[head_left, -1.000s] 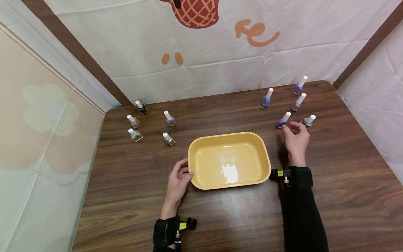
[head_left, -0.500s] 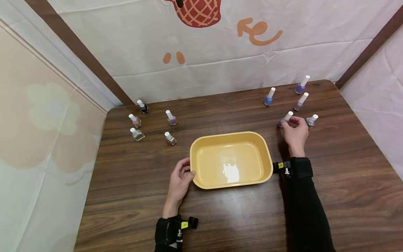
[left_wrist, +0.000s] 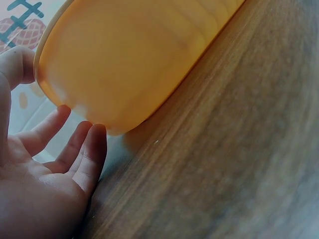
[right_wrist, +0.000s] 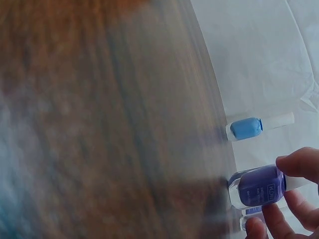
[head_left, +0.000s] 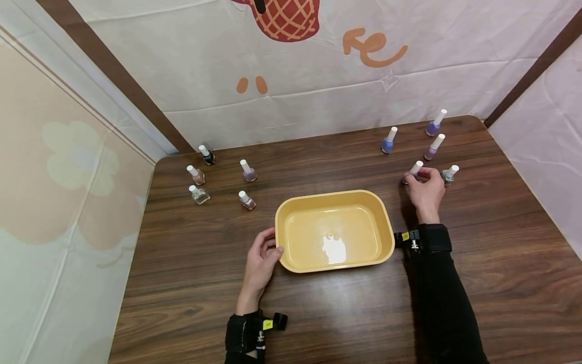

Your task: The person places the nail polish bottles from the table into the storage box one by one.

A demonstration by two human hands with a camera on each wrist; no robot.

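Note:
My left hand (head_left: 259, 265) holds the left end of a yellow plastic basin (head_left: 327, 203), thumb over its rim and fingers against the outer wall (left_wrist: 129, 64). Nothing lies inside the basin. At the right, my right hand (head_left: 426, 196) pinches a dark purple nail polish bottle (right_wrist: 261, 186) between thumb and fingers near its neck. That bottle stands upright, its white cap (head_left: 416, 167) showing above the fingertips in the head view. Just right of the hand is a glittery nail polish bottle (head_left: 449, 174), partly hidden by the fingers.
Blue (head_left: 388, 141), violet (head_left: 435, 124) and mauve (head_left: 434, 147) polish bottles stand behind the right hand. On the left are several more, among them black (head_left: 207, 155), clear (head_left: 199, 194) and pinkish-brown (head_left: 247, 201) ones. A patterned cloth (head_left: 295, 116) hangs behind the wooden table (head_left: 191, 283).
My right hand has moved slightly up and closed its fingertips on the dark purple bottle. The left hand keeps its hold on the basin. The head view has shifted slightly.

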